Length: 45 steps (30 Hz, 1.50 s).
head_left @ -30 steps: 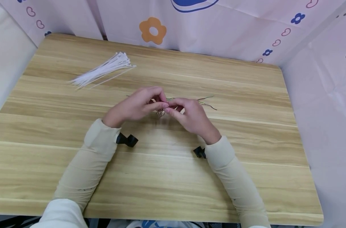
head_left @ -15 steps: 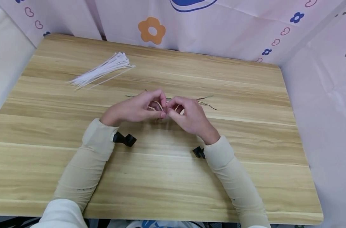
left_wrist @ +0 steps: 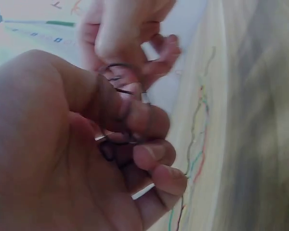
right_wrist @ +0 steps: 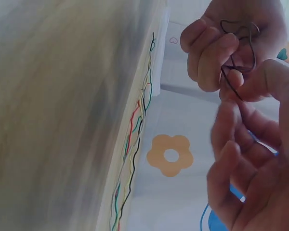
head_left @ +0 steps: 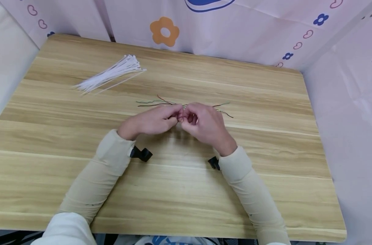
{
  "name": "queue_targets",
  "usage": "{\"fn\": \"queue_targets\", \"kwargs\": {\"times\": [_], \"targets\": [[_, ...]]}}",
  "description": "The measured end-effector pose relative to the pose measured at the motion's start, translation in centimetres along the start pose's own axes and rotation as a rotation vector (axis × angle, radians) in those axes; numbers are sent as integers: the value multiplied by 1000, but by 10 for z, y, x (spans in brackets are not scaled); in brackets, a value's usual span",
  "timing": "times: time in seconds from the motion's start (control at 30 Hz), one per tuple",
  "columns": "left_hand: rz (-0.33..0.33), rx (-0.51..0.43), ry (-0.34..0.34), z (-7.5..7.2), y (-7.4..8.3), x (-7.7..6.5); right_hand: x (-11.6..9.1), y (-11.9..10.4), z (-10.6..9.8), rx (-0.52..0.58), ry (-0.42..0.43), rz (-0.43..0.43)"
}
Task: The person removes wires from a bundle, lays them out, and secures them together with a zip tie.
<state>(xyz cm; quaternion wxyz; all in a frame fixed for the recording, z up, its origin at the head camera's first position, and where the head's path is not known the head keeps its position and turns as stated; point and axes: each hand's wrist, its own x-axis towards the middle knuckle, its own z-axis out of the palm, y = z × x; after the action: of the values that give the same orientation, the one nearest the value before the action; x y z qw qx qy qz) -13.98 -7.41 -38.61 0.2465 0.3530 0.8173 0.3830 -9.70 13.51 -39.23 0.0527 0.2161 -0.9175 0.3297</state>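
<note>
My left hand [head_left: 155, 119] and right hand [head_left: 205, 124] meet fingertip to fingertip above the middle of the table. A thin dark wire, bent into loose loops [right_wrist: 254, 48], lies in the curled fingers of the left hand. Thumb and finger of the right hand pinch a stretch of the same wire, seen in the right wrist view. In the left wrist view, a loop [left_wrist: 116, 64] stands up between the two hands. From the head, the fingers hide most of this wire. Behind the hands, several red, green, black and pale wires [head_left: 150, 101] lie stretched across the wood.
A fanned bundle of white cable ties [head_left: 112, 75] lies at the back left of the wooden table [head_left: 186, 204]. A printed curtain [head_left: 222, 37] with flowers hangs along the back edge. Black wrist mounts [head_left: 143, 154] stick out below both sleeves.
My left hand has moved right and closer to the right hand, uncovering the left ends of the wires on the table. The right hand has hardly moved. Loops visible below the fingers earlier are hidden.
</note>
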Motion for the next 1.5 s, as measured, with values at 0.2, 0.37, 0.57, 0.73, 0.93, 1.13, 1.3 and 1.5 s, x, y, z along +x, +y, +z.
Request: {"fn": "queue_targets", "kwargs": {"times": [0.2, 0.37, 0.57, 0.73, 0.93, 1.13, 1.3, 1.5], "targets": [[-11, 18, 24, 2, -3, 1, 1, 3, -2, 66, -49, 2], [52, 118, -17, 0, -7, 1, 3, 6, -2, 117, -262, -7], [112, 132, -88, -6, -11, -1, 3, 9, -4, 391, -381, -30], [164, 158, -93, -11, -14, -5, 2, 12, -8, 497, -365, 39], [167, 51, -89, -15, -14, -6, 2, 14, -12, 631, -302, 250], [64, -66, -74, -16, -14, -4, 4, 17, -14, 526, -174, 260], [22, 30, -25, -16, -14, -3, 4, 16, -13, 146, -167, 115], [47, 141, 17, -14, -18, 0, 1, 12, -19, -177, -187, 17]]}}
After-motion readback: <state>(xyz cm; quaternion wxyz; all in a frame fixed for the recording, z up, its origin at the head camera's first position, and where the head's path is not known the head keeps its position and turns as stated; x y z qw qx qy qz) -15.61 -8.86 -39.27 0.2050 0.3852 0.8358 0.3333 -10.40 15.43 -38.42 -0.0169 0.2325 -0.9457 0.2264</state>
